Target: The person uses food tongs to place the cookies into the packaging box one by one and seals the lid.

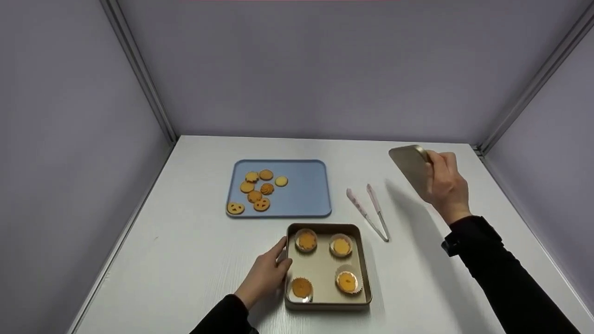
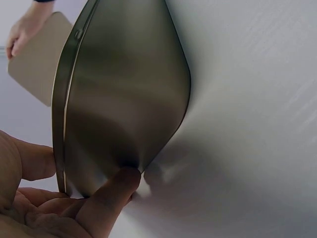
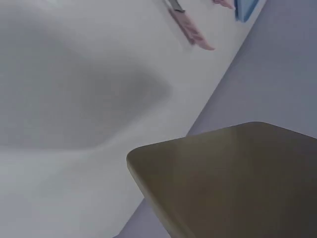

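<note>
My left hand [image 1: 267, 276] grips the left side of a gold square tin [image 1: 320, 266], its thumb at the rim and fingers against the outer wall. The left wrist view shows that wall [image 2: 129, 89] close up, a fingertip low on it. Several cookies in paper cups sit inside, among them a flower-shaped cookie [image 1: 306, 240] and a round one [image 1: 302, 287]. Raised above the table at the right, my right hand [image 1: 446, 185] holds the tin's flat gold lid [image 1: 410, 167] by its edge, tilted. In the right wrist view the lid [image 3: 233, 183] fills the lower right.
Behind the tin lies a blue tray [image 1: 301, 190] with several loose cookies on its left half, such as a round cookie [image 1: 281, 181]. Tongs with pink handles [image 1: 356, 201] lie spread to its right. Grey panels [image 1: 297, 69] enclose the white table [image 1: 185, 250] at back and sides.
</note>
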{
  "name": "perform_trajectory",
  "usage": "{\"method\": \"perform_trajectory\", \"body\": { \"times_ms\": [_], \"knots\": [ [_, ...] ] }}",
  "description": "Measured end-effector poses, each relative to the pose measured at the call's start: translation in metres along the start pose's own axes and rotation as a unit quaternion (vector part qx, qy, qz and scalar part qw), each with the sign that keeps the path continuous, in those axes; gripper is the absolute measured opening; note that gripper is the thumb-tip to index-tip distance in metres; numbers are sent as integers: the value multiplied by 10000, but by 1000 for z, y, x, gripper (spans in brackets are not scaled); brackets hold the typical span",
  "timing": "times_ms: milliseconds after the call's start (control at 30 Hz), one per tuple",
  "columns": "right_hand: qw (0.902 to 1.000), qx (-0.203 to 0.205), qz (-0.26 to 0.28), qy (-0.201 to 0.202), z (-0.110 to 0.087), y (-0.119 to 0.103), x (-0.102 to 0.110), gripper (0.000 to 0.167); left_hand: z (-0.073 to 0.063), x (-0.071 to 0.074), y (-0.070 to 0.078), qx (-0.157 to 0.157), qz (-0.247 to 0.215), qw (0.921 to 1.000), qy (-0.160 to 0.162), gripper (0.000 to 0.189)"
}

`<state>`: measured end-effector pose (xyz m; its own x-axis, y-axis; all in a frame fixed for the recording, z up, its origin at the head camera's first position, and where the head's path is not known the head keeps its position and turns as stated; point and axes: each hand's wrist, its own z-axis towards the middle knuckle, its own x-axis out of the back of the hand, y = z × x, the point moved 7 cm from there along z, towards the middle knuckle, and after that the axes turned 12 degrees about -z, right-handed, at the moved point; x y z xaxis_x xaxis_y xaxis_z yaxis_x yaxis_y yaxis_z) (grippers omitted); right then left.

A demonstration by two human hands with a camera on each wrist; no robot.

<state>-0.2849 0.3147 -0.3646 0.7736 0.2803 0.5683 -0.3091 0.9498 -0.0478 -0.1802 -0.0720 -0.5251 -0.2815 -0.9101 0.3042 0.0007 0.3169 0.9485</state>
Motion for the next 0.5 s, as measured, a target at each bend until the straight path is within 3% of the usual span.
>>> {"method": "perform_trajectory", "body": {
  "times_ms": [500],
  "knots": [
    [9933, -343, 1091, 193, 22, -32, 22, 36, -2, 1, 1, -52, -43, 10000, 43, 62]
  ]
}}
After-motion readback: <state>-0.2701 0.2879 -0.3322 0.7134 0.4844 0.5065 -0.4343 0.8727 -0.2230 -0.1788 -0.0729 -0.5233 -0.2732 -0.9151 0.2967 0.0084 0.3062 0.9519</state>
